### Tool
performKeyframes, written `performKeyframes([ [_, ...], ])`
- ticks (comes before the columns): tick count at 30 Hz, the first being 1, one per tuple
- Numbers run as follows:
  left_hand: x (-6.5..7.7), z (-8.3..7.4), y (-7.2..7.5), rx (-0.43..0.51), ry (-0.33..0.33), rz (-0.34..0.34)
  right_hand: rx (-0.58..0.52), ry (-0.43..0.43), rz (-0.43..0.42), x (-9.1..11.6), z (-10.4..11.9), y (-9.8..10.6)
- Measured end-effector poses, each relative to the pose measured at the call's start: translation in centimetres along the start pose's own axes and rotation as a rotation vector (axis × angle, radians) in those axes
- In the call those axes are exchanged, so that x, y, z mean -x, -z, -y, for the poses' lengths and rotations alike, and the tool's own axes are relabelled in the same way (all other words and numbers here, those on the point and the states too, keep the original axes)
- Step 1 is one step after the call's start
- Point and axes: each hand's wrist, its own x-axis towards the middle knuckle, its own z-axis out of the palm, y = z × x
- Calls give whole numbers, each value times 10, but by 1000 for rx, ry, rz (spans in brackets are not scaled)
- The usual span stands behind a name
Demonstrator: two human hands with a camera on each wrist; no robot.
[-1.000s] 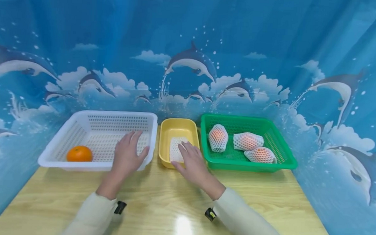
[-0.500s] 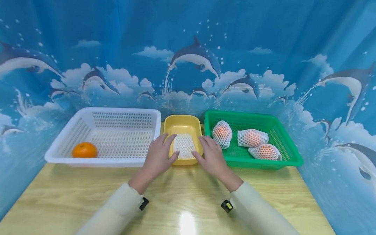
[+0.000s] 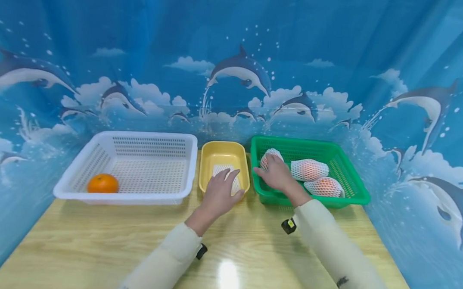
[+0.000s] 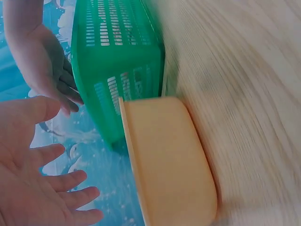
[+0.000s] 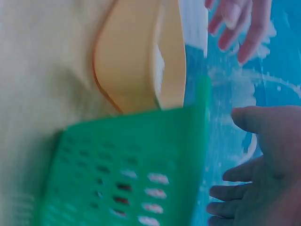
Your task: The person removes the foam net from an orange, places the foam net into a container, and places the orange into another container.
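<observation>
My right hand (image 3: pixel 278 174) is over the left end of the green basket (image 3: pixel 268 198), fingers extended and overlapping a round fruit (image 3: pixel 266 159) in a white foam net. Two more net-wrapped, orange-pink fruits (image 3: pixel 309 169) lie to its right in that basket. Above the front of the yellow tray (image 3: pixel 205 160), my left hand (image 3: pixel 217 195) hovers with fingers spread and holds nothing. A white foam net (image 3: pixel 219 167) lies flat in the tray, partly hidden by those fingers. In the right wrist view, the right palm (image 5: pixel 277 155) shows bare beyond the basket's rim.
To the left of the tray stands a white perforated basket (image 3: pixel 147 197) with one unwrapped orange (image 3: pixel 103 183) in its front left corner. All three containers line up at the back of the wooden table (image 3: pixel 134 235), against a blue dolphin curtain (image 3: pixel 162 38).
Both hands were at the yellow tray half a second ago. My right hand has moved right over the green basket; the left has moved right from the white basket to the tray.
</observation>
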Motion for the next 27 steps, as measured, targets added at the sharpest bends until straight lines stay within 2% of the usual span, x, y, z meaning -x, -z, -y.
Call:
performKeyframes([
  [4,-7,-11,-8,36,13,28,-19,-91,127,-13,-8,16],
  [8,-13,-21,-17,60,20,59,-41,-156,204,-23,-14,26],
  [12,-17,-29,-24,41,10,92,-36,-210,241,-29,-15,33],
  [20,-22,-38,-34,9,0,105,151,-304,333,-47,-13,42],
  [22,-22,-39,-36,12,-3,109,151,-317,351,-52,-14,42],
  [27,-23,-42,-37,9,1,121,61,-328,364,-62,-21,40],
])
